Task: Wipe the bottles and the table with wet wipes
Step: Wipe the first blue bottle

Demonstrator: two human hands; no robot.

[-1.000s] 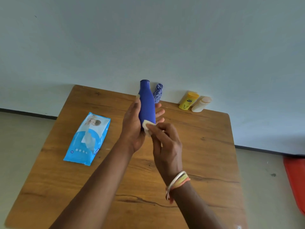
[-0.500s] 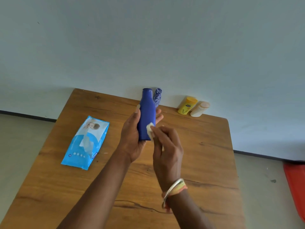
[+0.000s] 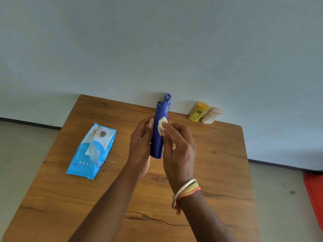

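My left hand grips a plain blue bottle upright above the middle of the wooden table. My right hand pinches a small folded white wet wipe and presses it against the bottle's upper side. Behind the held bottle a patterned blue bottle stands at the table's far edge, mostly hidden. A yellow bottle and a cream-white bottle stand side by side at the far right edge.
A light blue pack of wet wipes lies flat on the table's left half. The pale wall rises right behind the table. Something red lies on the floor at the right.
The wipe in my right hand has slid up the blue bottle from near its base to its upper part. The view has tilted down slightly.
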